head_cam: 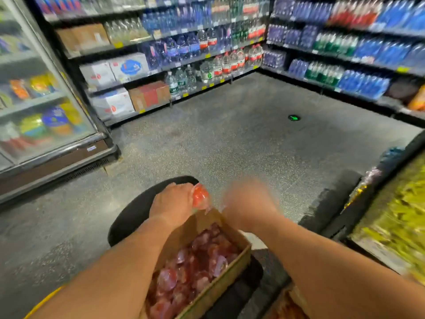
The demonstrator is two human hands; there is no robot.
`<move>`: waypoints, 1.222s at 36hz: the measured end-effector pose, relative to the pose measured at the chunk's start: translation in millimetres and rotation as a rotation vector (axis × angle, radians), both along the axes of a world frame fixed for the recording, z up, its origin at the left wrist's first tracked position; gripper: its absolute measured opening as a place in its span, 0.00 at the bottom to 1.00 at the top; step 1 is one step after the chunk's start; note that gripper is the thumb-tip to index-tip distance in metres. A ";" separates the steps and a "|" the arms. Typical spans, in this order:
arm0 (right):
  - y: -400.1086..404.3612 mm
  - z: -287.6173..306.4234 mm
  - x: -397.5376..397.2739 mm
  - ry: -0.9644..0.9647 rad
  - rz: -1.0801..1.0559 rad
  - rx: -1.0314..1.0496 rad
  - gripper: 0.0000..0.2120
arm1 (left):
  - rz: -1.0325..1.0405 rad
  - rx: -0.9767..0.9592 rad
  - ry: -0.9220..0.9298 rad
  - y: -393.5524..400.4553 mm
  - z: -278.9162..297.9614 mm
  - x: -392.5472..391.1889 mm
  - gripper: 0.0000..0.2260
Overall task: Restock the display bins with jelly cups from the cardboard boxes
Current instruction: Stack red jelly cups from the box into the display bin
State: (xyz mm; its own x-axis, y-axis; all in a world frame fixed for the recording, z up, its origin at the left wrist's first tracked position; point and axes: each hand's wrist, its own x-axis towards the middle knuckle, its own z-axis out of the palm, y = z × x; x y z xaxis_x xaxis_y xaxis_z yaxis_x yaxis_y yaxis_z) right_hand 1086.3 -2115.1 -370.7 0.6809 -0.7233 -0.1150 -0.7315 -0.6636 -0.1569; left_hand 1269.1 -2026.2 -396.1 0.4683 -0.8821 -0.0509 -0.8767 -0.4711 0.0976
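Left hand point(171, 201) curled round a red jelly cup point(199, 197), held up at the far end of the open cardboard box point(232, 268), apparently lifted clear so as to be carried across to the display. Right hand point(249, 204) just beside it over the same far edge, badly blurred; cannot tell how far open, nor whether anything is in it. Box sitting low and close, directly between both forearms, probably kept there so each reach stays short; packed with more red jelly cups point(195, 268), so plenty left to move. Black round stool point(138, 210) under the box's far end, seemingly serving as a rest at working height. Display bin point(395, 217) off to the right, its yellow-green contents smeared by motion and not identifiable. Second cardboard box point(287, 305) showing at the bottom edge. Beyond: speckled floor point(230, 134), shelves of bottled water point(207, 54), glass-door chiller point(41, 100) on the left.
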 end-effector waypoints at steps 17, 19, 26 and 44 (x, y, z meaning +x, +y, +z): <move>177.5 282.7 -257.3 -0.050 -0.472 -0.400 0.24 | -0.614 -0.311 -0.056 75.7 272.3 -232.6 0.21; 195.7 302.1 -297.6 -0.062 -0.538 -0.414 0.26 | -0.661 -0.351 -0.027 77.0 286.9 -269.0 0.19; 243.8 344.7 -449.5 -0.037 -0.734 -0.464 0.34 | -0.883 -0.466 0.005 92.8 326.9 -423.7 0.19; 308.4 377.6 -771.6 -0.045 -1.061 -0.425 0.27 | -1.191 -0.606 0.040 104.5 364.1 -752.8 0.27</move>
